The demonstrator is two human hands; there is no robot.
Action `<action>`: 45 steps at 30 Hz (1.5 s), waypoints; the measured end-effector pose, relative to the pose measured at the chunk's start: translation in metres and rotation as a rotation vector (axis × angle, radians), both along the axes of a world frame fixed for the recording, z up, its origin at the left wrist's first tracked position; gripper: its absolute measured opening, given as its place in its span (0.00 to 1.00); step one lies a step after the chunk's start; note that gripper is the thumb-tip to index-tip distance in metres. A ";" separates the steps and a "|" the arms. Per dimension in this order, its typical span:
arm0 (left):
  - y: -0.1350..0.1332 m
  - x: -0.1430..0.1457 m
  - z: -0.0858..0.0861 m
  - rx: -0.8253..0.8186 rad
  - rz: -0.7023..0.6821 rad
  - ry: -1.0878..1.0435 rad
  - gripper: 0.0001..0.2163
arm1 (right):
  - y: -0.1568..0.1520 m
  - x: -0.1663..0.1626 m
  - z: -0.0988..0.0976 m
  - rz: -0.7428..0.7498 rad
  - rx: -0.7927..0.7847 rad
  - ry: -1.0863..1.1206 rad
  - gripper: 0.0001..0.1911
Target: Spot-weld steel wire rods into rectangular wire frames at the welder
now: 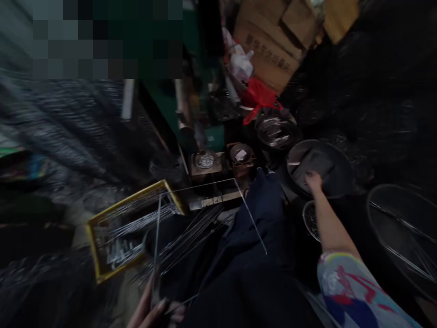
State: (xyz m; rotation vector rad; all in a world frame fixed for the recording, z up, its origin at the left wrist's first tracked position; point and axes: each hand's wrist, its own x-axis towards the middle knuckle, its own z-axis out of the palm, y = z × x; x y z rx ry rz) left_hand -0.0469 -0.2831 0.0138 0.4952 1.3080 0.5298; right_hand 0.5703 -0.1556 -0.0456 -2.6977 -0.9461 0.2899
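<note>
My left hand [153, 303], low in the view, is closed around a thin metal wire. The bent wire frame [251, 216] rises from this hand, crosses above my lap and angles down again on the right. Dark blur hides part of the grip. My right hand [313, 181] is stretched out over a round dark basin [346, 175], its fingers slightly apart and nothing visible in them. A short pale strip [293, 163] lies in that basin, to the left of the fingers. Long thin metal rods [191, 234] lie beside my left leg.
A yellow crate [128, 198] with metal rods and parts stands at left. Small dishes, one with shiny bits [206, 159], sit ahead. Another basin [276, 130], a red bag [259, 93] and a cardboard box [264, 54] are farther back. A large rod-filled basin [372, 214] is at right.
</note>
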 end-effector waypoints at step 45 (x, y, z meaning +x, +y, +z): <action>0.006 0.025 -0.039 0.368 0.090 -0.362 0.43 | -0.075 -0.191 0.063 0.802 0.364 0.612 0.32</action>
